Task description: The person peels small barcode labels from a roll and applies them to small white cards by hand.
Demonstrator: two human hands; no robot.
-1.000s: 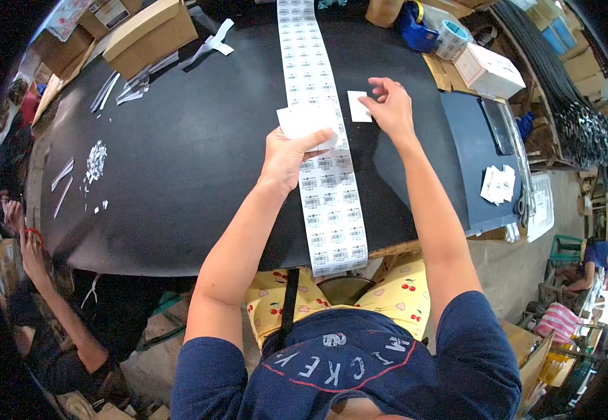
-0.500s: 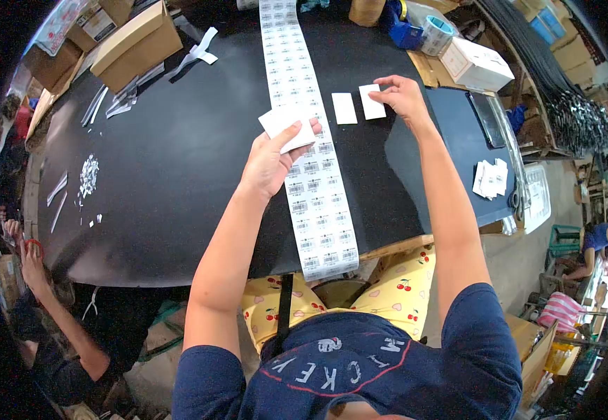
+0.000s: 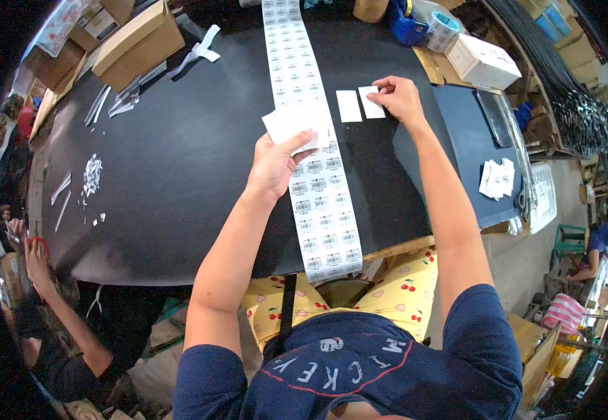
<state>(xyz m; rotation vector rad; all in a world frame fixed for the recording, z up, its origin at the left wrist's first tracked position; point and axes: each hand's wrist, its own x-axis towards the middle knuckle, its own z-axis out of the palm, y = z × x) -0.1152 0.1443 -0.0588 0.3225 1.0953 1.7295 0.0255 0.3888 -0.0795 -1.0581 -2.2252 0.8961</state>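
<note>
My left hand point(image 3: 274, 166) is closed around a stack of blank white cards point(image 3: 291, 128), thumb on top, above the strip of labels. This long white strip point(image 3: 328, 227) is printed with rows of barcodes and runs down the black table. To its right, one white card point(image 3: 349, 107) lies flat by itself. Just beside that, my right hand point(image 3: 400, 100) has its thumb and fingertips on the upper right edge of a second white card point(image 3: 374, 105).
Paper scraps point(image 3: 91, 175) lie on the left of the table, near a cardboard box point(image 3: 139, 45). At right are a pile of white cards point(image 3: 497, 178), scissors point(image 3: 522, 199), a white box point(image 3: 484, 59) and a tape roll point(image 3: 444, 28). Another person's hand point(image 3: 38, 262) shows at far left.
The card at my right hand has shifted left, narrowing the gap to the flat card. In my left hand the cards are turned slightly and spread farther over the strip.
</note>
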